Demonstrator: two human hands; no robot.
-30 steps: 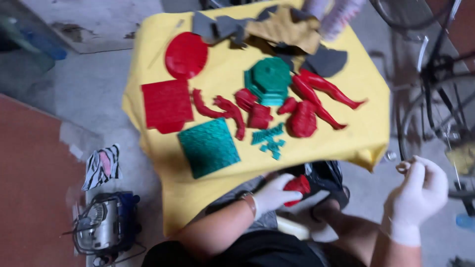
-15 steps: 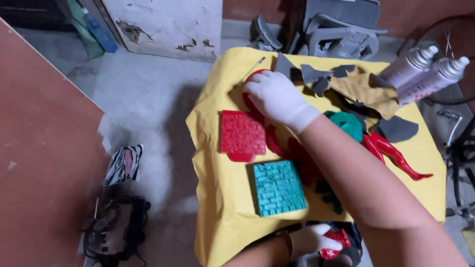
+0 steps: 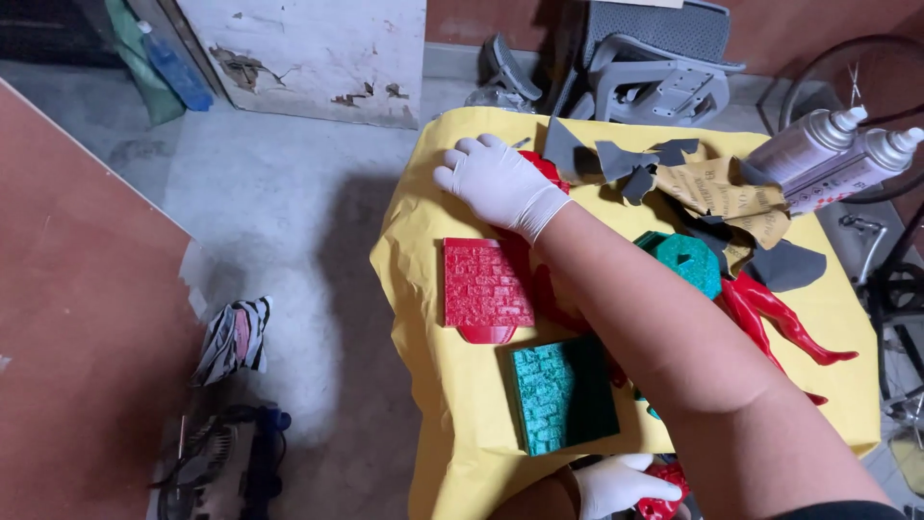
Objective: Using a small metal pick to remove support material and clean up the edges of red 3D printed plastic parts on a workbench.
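Head view: right hand [image 3: 500,183] farther left on red disc [image 3: 549,169] (glove on).

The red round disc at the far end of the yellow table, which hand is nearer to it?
Right. The right hand lies flat over the red disc. The left hand is below the table's near edge, holding a small red piece.
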